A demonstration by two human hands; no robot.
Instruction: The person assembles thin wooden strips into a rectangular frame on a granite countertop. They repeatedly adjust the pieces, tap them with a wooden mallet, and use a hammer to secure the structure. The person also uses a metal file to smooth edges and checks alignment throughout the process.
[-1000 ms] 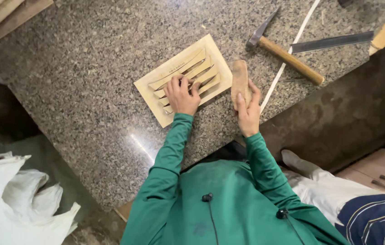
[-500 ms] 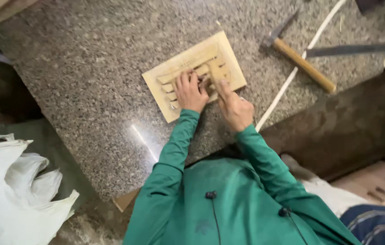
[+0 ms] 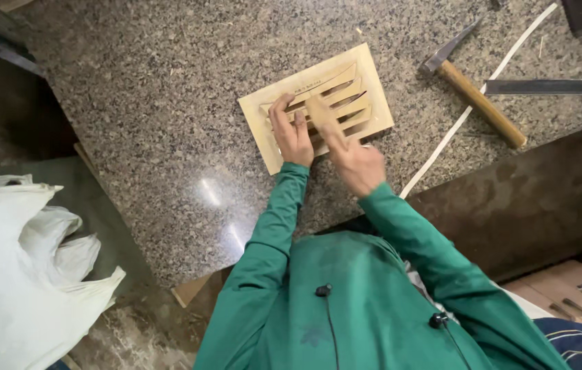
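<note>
Wooden slatted panel (image 3: pixel 318 103) partly covered by both hands, white bag (image 3: pixel 23 274) cut off (left edge)

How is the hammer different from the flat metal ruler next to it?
The hammer has a thick, round, brown wooden handle with a dark metal head; the metal ruler is thin, flat and grey all over. The hammer lies slanted, the ruler nearly level. Both rest untouched on the speckled stone counter, away from both hands.

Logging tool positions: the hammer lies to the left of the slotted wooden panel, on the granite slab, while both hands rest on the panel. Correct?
Not quite. In the head view the hammer lies to the right of the slotted wooden panel, on the granite slab. The left hand and right hand are on the panel.
</note>
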